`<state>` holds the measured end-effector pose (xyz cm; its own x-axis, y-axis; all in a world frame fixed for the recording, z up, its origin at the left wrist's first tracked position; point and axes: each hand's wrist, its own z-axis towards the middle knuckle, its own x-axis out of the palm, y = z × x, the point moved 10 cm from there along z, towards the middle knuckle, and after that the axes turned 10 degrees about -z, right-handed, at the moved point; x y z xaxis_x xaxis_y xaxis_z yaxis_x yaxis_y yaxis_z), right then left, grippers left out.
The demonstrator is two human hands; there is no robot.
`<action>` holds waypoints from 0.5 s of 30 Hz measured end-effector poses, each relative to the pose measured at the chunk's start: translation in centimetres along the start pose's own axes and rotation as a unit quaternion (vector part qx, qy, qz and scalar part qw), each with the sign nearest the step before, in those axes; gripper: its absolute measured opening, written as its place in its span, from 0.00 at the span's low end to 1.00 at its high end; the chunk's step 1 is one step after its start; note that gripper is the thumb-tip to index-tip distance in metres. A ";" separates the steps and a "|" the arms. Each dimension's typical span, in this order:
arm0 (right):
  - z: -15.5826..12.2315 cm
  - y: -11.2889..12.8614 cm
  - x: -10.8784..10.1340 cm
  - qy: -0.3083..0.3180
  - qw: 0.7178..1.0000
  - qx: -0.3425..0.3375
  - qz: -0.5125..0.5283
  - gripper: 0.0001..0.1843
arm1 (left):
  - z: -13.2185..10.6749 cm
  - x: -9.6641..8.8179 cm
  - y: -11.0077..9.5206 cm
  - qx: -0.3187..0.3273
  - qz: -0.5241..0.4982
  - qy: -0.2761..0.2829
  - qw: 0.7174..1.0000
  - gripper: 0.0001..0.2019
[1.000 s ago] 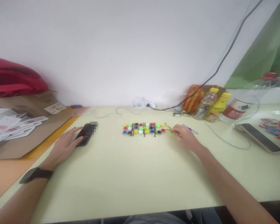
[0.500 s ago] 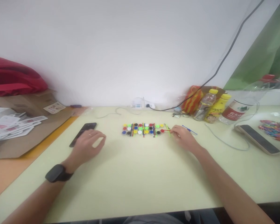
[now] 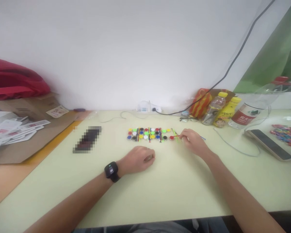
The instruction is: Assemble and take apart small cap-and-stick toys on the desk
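Note:
Rows of small round coloured pieces (image 3: 146,137) lie on the table, with thin coloured sticks (image 3: 160,135) standing across between the groups. At the right end of the rows sits a red round piece (image 3: 172,138), slightly apart from the others. My right hand (image 3: 193,141) pinches a thin red stick (image 3: 176,136) whose tip reaches that red piece. Green sticks (image 3: 175,133) lie just left of the fingertips, and a blue stick (image 3: 203,138) is partly hidden behind the hand. My left hand (image 3: 138,160) rests nearer the front, fingers curled together; whatever they may hold is hidden.
A dark phone (image 3: 87,139), pixelated, lies at left; another phone (image 3: 269,145) is at right beside a pile of colourful sticks (image 3: 287,134). Bottles (image 3: 226,111), glasses (image 3: 188,119) and a cable (image 3: 229,69) are at the back. White cards (image 3: 16,131) lie on cardboard at left.
My left hand has moved right from beside the phone to in front of the rows, its fingers now curled. The red round piece has shifted slightly right, away from the black one.

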<state>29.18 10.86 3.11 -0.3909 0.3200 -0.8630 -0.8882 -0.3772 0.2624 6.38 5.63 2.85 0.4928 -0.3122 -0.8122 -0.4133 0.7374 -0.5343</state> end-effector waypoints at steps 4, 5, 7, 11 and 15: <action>0.1 0.1 -0.3 0.011 0.999 0.013 0.031 0.14 | 0.2 0.3 1.5 -0.021 -0.034 -0.032 0.999 0.06; 0.1 0.2 -0.3 0.019 0.999 0.014 0.041 0.14 | 0.1 0.2 1.8 -0.026 -0.040 -0.039 0.998 0.07; 0.0 0.8 0.0 0.038 0.997 0.016 0.063 0.15 | -0.2 -0.1 2.2 -0.030 -0.048 -0.053 0.997 0.08; -0.4 3.5 1.3 0.089 0.986 -0.009 0.139 0.16 | -0.6 -0.6 2.4 -0.037 -0.059 -0.072 0.995 0.19; -1.1 7.4 2.6 0.139 0.965 -0.056 0.215 0.18 | -0.6 -0.9 2.2 -0.034 -0.080 -0.082 0.993 0.23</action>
<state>21.85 7.91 2.36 -0.6240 -0.1265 -0.7712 -0.6206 -0.5195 0.5874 4.57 7.24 2.28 0.6729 -0.3163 -0.6687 -0.3677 0.6414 -0.6734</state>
